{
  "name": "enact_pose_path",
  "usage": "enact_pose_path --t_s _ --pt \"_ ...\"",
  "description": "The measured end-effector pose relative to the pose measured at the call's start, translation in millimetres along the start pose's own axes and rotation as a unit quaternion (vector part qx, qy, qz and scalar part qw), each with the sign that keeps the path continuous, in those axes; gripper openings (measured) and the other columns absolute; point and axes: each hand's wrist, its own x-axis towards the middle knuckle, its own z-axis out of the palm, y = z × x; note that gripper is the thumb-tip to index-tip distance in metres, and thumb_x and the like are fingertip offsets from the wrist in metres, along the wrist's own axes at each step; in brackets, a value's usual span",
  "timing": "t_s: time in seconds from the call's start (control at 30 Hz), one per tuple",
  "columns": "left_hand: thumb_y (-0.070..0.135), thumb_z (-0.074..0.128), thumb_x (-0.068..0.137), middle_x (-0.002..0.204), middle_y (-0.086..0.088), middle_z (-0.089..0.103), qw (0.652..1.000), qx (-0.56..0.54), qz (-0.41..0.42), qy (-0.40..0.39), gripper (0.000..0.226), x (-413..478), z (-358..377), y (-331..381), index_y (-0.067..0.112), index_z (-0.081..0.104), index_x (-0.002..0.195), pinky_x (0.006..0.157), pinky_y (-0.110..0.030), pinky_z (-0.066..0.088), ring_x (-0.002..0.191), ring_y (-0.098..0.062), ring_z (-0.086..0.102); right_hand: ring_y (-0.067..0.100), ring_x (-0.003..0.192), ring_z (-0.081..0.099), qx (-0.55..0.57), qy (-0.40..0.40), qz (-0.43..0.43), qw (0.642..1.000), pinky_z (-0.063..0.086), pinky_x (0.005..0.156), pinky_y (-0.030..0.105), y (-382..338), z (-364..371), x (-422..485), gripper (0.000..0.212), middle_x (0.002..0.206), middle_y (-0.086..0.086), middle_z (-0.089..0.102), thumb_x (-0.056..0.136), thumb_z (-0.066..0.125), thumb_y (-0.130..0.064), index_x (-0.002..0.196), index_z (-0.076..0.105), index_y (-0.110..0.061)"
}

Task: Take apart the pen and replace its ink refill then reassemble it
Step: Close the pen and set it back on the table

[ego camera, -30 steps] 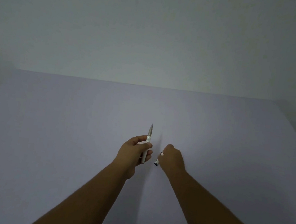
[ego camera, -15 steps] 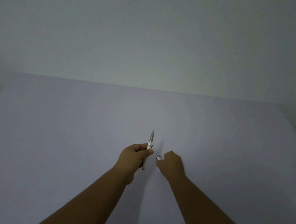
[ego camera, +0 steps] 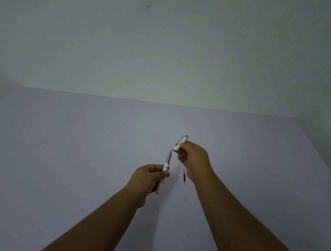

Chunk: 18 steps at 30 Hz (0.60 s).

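A: Where was the pen?
B: We gripped its barrel (ego camera: 164,172) in our L hand (ego camera: 149,177), tip at 12.
A: R hand (ego camera: 194,160)?
B: Pinched the cap (ego camera: 180,143), at 1 o'clock. Refill (ego camera: 184,177) lay on the table (ego camera: 76,157).

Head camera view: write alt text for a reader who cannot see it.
Two bare hands hold a pen apart above a pale table: the left hand grips the pen body, the right hand a short white end piece. A thin refill lies below the right hand.
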Motion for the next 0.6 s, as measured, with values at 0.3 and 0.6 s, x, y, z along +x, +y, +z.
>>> enact_pose_path --t_s 0.3,0.6 --pt "0.013 0.068 0.081 0.077 -0.007 0.067 1.000 0.011 0.010 -0.014 0.006 -7.9 6.9 8.4 0.017 0.073 0.082 0.065 -0.028 0.053 0.064 -0.018 0.058 0.014 0.064 0.060 -0.051 -0.077 -0.003 0.996 0.050 0.054 0.020 -9.5 -3.3 -15.0 0.010 0.073 0.007 0.068 0.083 0.059 -0.005 0.082 0.068 -0.009" --pt "0.012 0.067 0.083 0.083 -0.011 0.069 0.999 0.023 0.032 -0.006 0.009 -10.3 6.7 14.5 0.017 0.071 0.078 0.060 -0.026 0.053 0.064 -0.017 0.058 0.012 0.061 0.060 -0.125 -0.116 -0.004 0.985 0.051 0.054 0.020 -6.8 -5.7 -21.8 0.007 0.070 0.005 0.068 0.081 0.064 -0.008 0.082 0.070 -0.008"
